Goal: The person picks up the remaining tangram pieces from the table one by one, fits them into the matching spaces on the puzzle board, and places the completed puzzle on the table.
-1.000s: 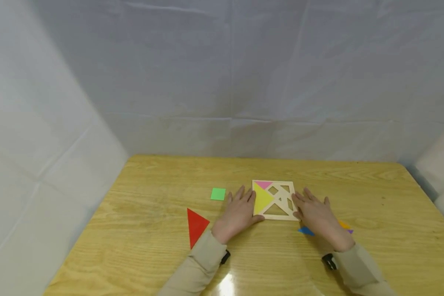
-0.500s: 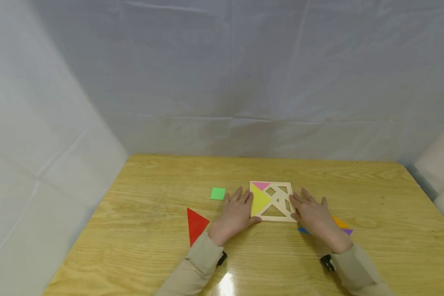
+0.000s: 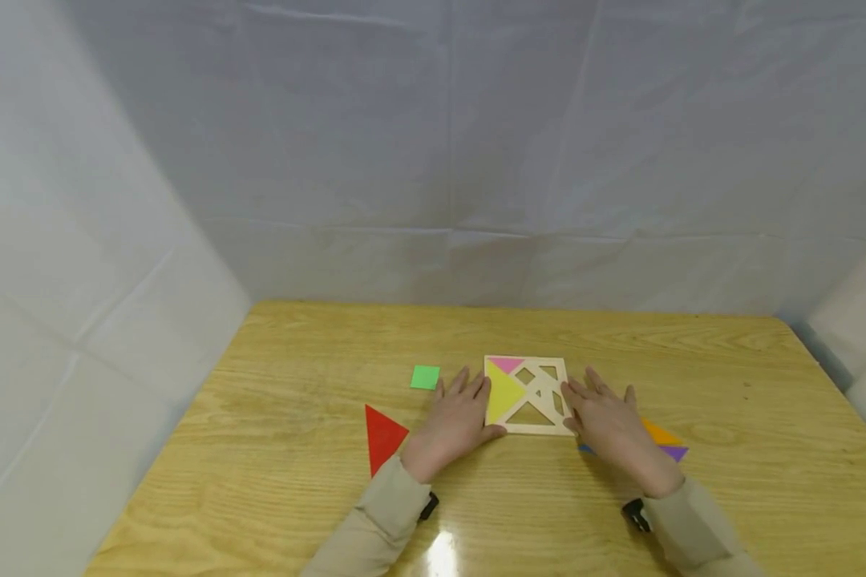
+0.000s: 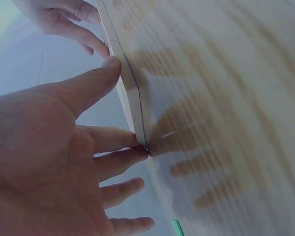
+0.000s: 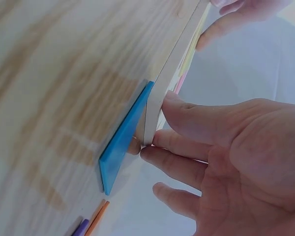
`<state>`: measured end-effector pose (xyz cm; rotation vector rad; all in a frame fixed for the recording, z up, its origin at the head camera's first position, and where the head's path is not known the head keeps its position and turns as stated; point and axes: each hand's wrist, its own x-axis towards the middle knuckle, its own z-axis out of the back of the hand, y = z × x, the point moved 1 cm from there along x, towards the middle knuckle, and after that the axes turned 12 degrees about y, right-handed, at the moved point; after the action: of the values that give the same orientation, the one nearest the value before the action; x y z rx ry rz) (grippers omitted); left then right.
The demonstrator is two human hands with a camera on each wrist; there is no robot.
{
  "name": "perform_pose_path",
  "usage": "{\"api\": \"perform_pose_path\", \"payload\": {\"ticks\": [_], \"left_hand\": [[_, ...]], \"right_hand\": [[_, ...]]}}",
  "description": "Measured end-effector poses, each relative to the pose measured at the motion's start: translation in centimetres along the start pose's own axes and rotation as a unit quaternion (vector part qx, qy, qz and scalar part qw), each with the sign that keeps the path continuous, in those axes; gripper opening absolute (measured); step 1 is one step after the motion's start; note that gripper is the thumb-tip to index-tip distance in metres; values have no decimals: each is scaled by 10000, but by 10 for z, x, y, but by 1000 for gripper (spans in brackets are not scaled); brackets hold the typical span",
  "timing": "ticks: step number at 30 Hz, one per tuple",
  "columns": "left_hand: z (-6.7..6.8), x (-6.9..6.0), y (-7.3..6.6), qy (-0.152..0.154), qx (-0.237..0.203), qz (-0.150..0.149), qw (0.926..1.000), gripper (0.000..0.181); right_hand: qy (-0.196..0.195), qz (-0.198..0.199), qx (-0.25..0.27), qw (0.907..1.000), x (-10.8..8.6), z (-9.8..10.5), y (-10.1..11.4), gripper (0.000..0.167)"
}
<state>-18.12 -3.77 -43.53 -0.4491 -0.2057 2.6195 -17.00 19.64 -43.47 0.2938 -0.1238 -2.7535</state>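
Green square [image 3: 425, 377] lies at nine o'clock; left hand [image 3: 453, 423], fingers extended, touches the wooden board [image 3: 537, 429] at nine. Blue piece [image 5: 122, 147] at four, mostly covered in the head view, shows plainly from right wrist. Right hand [image 3: 609, 426], likewise extended, touches three.

one left hand [image 3: 451, 421], one right hand [image 3: 609, 421]; two sleeves [image 3: 375, 521] [image 3: 700, 525]; one table [image 3: 289, 497]; one board [image 3: 541, 429], five open slots [image 3: 528, 414]; seven pieces: one yellow triangle [image 3: 503, 393], one pink triangle [image 3: 506, 364], one green square [image 3: 425, 377], one red triangle [image 3: 384, 437], one blue piece [image 5: 123, 142], one orange piece [image 3: 660, 433], one purple piece [image 3: 674, 453].
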Motion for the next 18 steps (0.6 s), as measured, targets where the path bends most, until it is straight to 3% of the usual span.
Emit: {"api": "perform_pose_path", "payload": {"ticks": [18], "left_hand": [[1, -11, 3, -48, 229, -70, 9997, 78]], "right_hand": [[10, 95, 6, 10000, -6, -2, 7, 50]]}}
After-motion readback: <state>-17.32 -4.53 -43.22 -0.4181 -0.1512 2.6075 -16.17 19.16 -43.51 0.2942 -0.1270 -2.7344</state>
